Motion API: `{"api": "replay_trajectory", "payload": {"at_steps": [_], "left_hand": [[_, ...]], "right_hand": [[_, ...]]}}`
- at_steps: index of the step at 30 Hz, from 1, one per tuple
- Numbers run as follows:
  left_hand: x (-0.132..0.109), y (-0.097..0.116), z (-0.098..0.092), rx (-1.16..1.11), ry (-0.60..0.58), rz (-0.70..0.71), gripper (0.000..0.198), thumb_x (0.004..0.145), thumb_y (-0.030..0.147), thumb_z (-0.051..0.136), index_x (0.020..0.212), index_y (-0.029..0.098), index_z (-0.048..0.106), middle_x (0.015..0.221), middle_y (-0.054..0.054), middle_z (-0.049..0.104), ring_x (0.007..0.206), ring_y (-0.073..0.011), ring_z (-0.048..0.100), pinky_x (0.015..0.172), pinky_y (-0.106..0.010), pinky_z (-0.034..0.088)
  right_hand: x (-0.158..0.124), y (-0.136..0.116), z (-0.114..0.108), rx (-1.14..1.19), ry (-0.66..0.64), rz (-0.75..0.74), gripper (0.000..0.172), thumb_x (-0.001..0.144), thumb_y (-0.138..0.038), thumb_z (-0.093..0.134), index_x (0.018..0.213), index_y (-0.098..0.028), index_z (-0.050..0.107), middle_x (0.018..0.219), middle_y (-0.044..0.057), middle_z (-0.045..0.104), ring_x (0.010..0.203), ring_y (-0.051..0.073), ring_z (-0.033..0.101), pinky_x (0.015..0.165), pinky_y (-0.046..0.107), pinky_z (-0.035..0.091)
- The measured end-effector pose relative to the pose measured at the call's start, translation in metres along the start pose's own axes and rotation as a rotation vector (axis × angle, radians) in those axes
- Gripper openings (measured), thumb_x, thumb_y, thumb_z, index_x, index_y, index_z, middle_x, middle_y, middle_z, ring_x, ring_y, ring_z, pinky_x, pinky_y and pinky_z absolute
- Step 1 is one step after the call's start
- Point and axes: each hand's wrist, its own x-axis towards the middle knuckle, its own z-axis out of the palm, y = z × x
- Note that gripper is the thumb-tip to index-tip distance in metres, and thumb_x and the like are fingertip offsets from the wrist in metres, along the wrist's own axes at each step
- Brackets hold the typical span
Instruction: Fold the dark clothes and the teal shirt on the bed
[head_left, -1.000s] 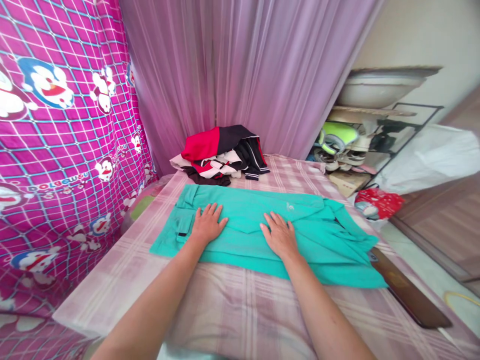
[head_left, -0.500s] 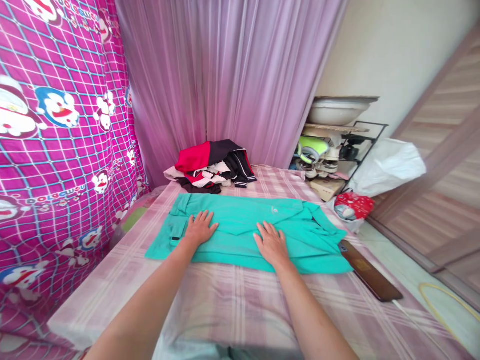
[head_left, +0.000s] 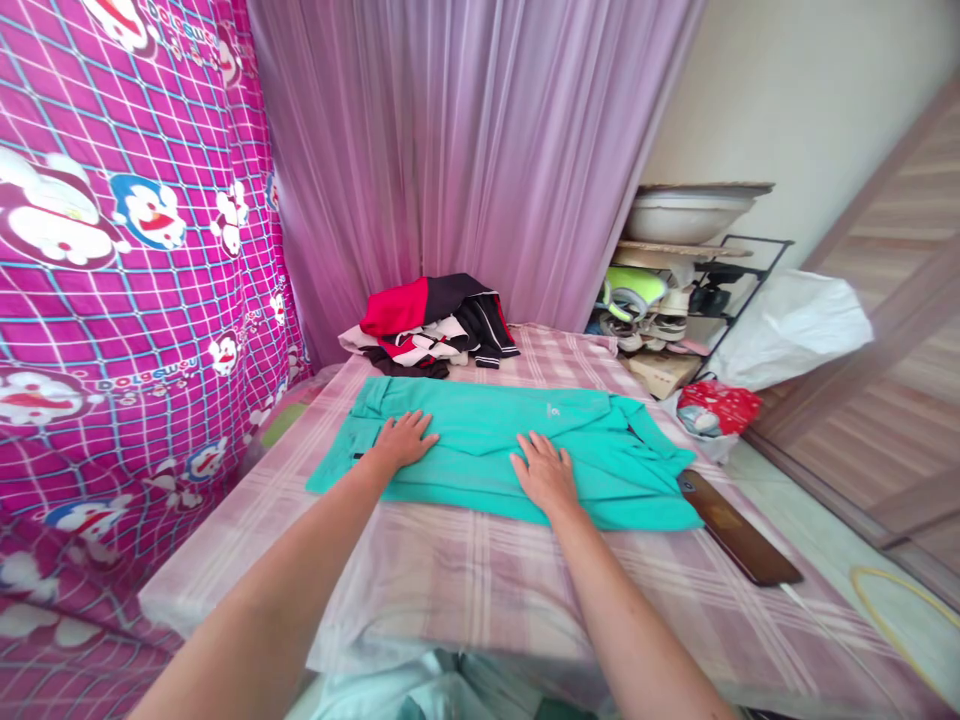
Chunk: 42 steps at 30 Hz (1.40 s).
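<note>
A teal shirt (head_left: pixel 480 470) with a small white logo lies folded lengthwise on the plaid cloth of the table. My left hand (head_left: pixel 405 440) rests flat on its left part, fingers spread, beside a sleeve with a dark tag. On the shirt's middle right lies my right hand (head_left: pixel 545 474), palm down and fingers apart. Neither hand grips the fabric. The collar end points right, close to a brown phone (head_left: pixel 739 530) with a white cable. Some creases run across the right part of the shirt.
Behind the shirt sits a pile of red, black and white clothes (head_left: pixel 442 320) against the purple curtain (head_left: pixel 465 150). A pink patterned cloth (head_left: pixel 150 300) hangs at left. To the right stand a rack with shoes (head_left: pixel 660 320) and a basin (head_left: pixel 686 215), plus bags (head_left: pixel 795 330).
The whole view has shifted slightly, with the scene moving a little to the right and up. Both hands stay flat on the shirt, nearly in the same places.
</note>
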Motion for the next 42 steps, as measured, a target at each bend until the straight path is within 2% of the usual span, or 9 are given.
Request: {"api": "replay_trajectory", "payload": {"at_steps": [4, 9, 14, 17, 25, 31, 35, 38, 42], "left_hand": [[-0.024, -0.008, -0.004, 0.030, 0.069, 0.034, 0.055, 0.099, 0.047, 0.032, 0.147, 0.024, 0.043, 0.156, -0.007, 0.040, 0.145, -0.0279, 0.033, 0.119, -0.051, 0.022], [-0.056, -0.039, -0.002, 0.003, 0.315, 0.078, 0.047, 0.099, 0.040, 0.031, 0.136, 0.026, 0.057, 0.145, -0.005, 0.055, 0.141, -0.0253, 0.040, 0.120, -0.049, 0.022], [-0.070, -0.084, 0.008, -0.156, 0.389, -0.253, 0.052, 0.100, 0.039, 0.027, 0.134, 0.016, 0.057, 0.142, -0.011, 0.058, 0.133, -0.0236, 0.050, 0.112, -0.039, 0.037], [-0.073, -0.094, 0.015, -0.194, 0.338, -0.388, 0.054, 0.099, 0.041, 0.029, 0.137, 0.012, 0.053, 0.139, -0.015, 0.059, 0.127, -0.0259, 0.055, 0.106, -0.038, 0.042], [-0.069, -0.099, 0.025, -0.211, 0.351, -0.353, 0.050, 0.096, 0.041, 0.036, 0.136, 0.017, 0.054, 0.141, -0.013, 0.057, 0.128, -0.0271, 0.055, 0.107, -0.041, 0.042], [-0.047, -0.128, 0.019, -0.206, 0.470, -0.274, 0.052, 0.093, 0.041, 0.037, 0.132, 0.015, 0.058, 0.142, -0.012, 0.057, 0.131, -0.0275, 0.053, 0.109, -0.041, 0.042], [-0.005, -0.109, -0.011, -0.099, 0.478, -0.084, 0.052, 0.092, 0.043, 0.039, 0.134, 0.017, 0.057, 0.140, -0.010, 0.059, 0.128, -0.0278, 0.054, 0.109, -0.042, 0.042], [0.036, -0.069, -0.032, -0.002, 0.373, 0.071, 0.052, 0.092, 0.042, 0.039, 0.135, 0.018, 0.056, 0.140, -0.011, 0.059, 0.129, -0.0282, 0.053, 0.111, -0.043, 0.038], [0.089, -0.010, -0.044, 0.037, 0.217, 0.154, 0.050, 0.092, 0.039, 0.042, 0.137, 0.021, 0.055, 0.147, -0.012, 0.051, 0.136, -0.0311, 0.046, 0.115, -0.050, 0.031]], "right_hand": [[0.000, 0.000, 0.000, -0.003, 0.009, -0.002, 0.052, 0.101, -0.043, 0.031, 0.148, -0.025, 0.045, 0.156, 0.009, 0.039, 0.143, 0.025, 0.033, 0.115, 0.050, 0.024], [0.000, 0.000, -0.001, 0.006, 0.018, -0.007, 0.052, 0.100, -0.042, 0.031, 0.147, -0.024, 0.046, 0.156, 0.009, 0.039, 0.143, 0.024, 0.034, 0.114, 0.051, 0.026], [0.000, 0.001, 0.000, -0.007, 0.021, -0.006, 0.052, 0.101, -0.042, 0.031, 0.147, -0.023, 0.046, 0.155, 0.010, 0.040, 0.142, 0.025, 0.034, 0.114, 0.051, 0.025], [0.000, 0.001, 0.001, -0.019, 0.019, -0.016, 0.052, 0.101, -0.041, 0.031, 0.147, -0.023, 0.045, 0.156, 0.010, 0.040, 0.142, 0.025, 0.034, 0.114, 0.051, 0.025], [-0.006, 0.003, -0.009, -0.009, 0.000, -0.032, 0.049, 0.100, -0.039, 0.035, 0.145, -0.022, 0.049, 0.154, 0.010, 0.043, 0.140, 0.025, 0.039, 0.114, 0.048, 0.029], [-0.023, 0.064, -0.049, -0.056, -0.036, 0.025, 0.041, 0.097, -0.034, 0.041, 0.127, -0.017, 0.065, 0.132, 0.013, 0.064, 0.122, 0.028, 0.058, 0.104, 0.044, 0.042], [-0.042, 0.113, -0.078, -0.162, -0.170, 0.340, 0.037, 0.096, -0.036, 0.042, 0.108, -0.019, 0.072, 0.111, 0.015, 0.072, 0.104, 0.030, 0.068, 0.085, 0.042, 0.051], [-0.053, 0.136, -0.089, -0.185, -0.235, 0.502, 0.040, 0.096, -0.044, 0.040, 0.104, -0.021, 0.072, 0.106, 0.016, 0.073, 0.099, 0.031, 0.069, 0.079, 0.042, 0.051], [-0.058, 0.154, -0.080, -0.182, -0.180, 0.567, 0.047, 0.093, -0.047, 0.044, 0.120, -0.015, 0.065, 0.111, 0.021, 0.071, 0.102, 0.034, 0.068, 0.080, 0.044, 0.051]]}}
